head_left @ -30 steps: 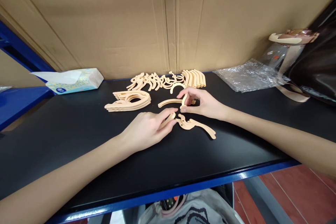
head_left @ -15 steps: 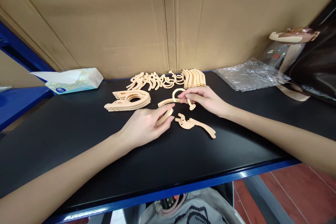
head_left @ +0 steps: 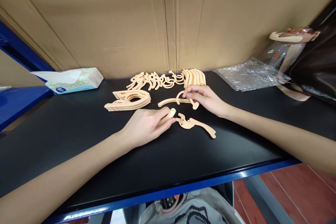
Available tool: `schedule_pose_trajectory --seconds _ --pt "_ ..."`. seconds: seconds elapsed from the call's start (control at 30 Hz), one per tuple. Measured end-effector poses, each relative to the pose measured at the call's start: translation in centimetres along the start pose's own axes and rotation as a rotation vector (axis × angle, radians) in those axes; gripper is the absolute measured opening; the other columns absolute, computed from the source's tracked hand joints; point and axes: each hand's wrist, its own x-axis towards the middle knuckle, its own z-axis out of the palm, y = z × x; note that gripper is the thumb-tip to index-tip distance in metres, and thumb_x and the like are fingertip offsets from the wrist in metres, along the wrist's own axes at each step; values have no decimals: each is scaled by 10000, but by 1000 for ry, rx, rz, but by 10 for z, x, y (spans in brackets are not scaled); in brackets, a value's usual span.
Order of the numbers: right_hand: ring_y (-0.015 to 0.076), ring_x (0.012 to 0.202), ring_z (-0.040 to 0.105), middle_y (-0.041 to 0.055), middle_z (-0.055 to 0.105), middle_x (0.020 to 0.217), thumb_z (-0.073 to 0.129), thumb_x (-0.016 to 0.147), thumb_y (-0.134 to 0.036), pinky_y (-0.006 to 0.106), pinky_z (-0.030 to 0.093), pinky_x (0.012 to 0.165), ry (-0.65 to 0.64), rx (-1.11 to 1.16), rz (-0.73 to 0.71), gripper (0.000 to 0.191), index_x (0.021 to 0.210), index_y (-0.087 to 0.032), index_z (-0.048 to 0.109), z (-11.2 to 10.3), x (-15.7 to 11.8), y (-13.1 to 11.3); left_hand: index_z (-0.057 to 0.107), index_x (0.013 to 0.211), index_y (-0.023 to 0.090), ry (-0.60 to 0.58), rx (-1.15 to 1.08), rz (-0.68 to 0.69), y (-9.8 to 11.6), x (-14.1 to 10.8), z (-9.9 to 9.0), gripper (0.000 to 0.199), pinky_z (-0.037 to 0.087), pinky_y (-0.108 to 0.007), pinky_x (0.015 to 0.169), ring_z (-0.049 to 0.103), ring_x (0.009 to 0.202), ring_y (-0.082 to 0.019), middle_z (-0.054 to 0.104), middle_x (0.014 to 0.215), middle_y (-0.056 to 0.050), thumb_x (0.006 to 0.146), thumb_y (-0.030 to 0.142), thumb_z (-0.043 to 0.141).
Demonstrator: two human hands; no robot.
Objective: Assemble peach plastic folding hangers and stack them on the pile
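Between the thumb and fingers of my left hand (head_left: 147, 126) is a curved beige arm piece (head_left: 172, 112), its holed end sticking out. My right hand (head_left: 206, 99) pinches a beige hook (head_left: 179, 98) whose curve points left. Beneath the hook, a long curved beige strip (head_left: 168, 102) lies on the black table. Two or more beige parts (head_left: 186, 123), one with a long tail, rest just right of my left fingertips. To the left sits a stack of beige folded hanger-like pieces (head_left: 128, 100).
Along the back lie loose beige pieces (head_left: 154, 80) and a row of curved strips (head_left: 194, 78). A tissue pack (head_left: 76, 80) stands at the back left. Clear plastic bags (head_left: 249, 75) and a bottle with a strap (head_left: 294, 36) are at the right.
My right hand has shifted slightly right with the hook, which has turned a little. The piece in my left hand has rotated, showing its holed end more clearly.
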Motion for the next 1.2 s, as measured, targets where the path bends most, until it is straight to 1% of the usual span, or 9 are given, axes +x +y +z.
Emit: schedule_pose_trajectory --seconds 0.2,0.33,0.47,0.6,0.7,0.8,0.87,1.03,1.2 --pt "79 563 442 -38 548 696 621 832 -324 241 371 537 -4 65 14 145 829 -182 593 0 1 1 458 730 218 12 6 -40 -1 1 -1 277 264 -251 504 398 473 -120 427 547 58 968 351 412" --pt "79 586 479 -25 581 729 693 786 -337 236 390 543 -4 99 29 184 817 -178 604 0 2 2 529 852 209 -11 -20 -24 -2 -1 -1 221 295 -262 509 472 493 -137 509 571 43 946 298 350" --pt "90 630 532 -16 612 762 739 754 -348 250 436 593 4 124 46 220 818 -177 617 -1 3 4 552 906 197 -3 -22 -13 -7 -1 1 243 313 -283 525 499 528 -152 550 613 27 952 282 329" --pt "103 692 573 -12 632 790 769 736 -346 273 471 681 34 138 53 237 820 -175 628 -2 4 7 558 867 191 27 -1 -6 -7 1 1 270 347 -306 598 515 648 -181 577 697 -12 977 291 333" --pt "106 686 571 -12 636 785 788 725 -366 279 473 682 53 142 56 259 818 -177 638 -3 4 8 558 843 193 34 19 1 -4 4 -2 288 360 -323 653 486 702 -194 563 747 -29 996 297 337" --pt "117 716 590 -8 649 807 803 712 -378 292 489 714 59 163 61 277 833 -180 653 -4 5 9 546 829 195 27 31 7 -3 5 -2 288 361 -322 666 467 713 -195 532 768 -30 1009 310 353" --pt "120 743 602 -6 653 823 802 716 -375 293 493 737 60 185 62 272 846 -182 661 -4 5 10 534 839 193 16 26 12 -3 4 -2 273 363 -311 665 477 721 -189 531 797 -29 1015 308 360" --pt "101 705 575 -21 638 792 777 759 -365 266 469 693 50 238 65 238 871 -186 667 -5 4 13 522 863 187 -5 -13 12 -5 3 1 240 374 -283 661 507 729 -171 519 833 -23 1023 290 376" --pt "101 714 572 -19 639 787 785 757 -353 263 464 705 32 261 75 219 849 -185 678 -6 4 14 530 916 185 -26 -62 17 -6 3 3 190 403 -259 671 534 731 -152 521 873 -16 1022 285 409"
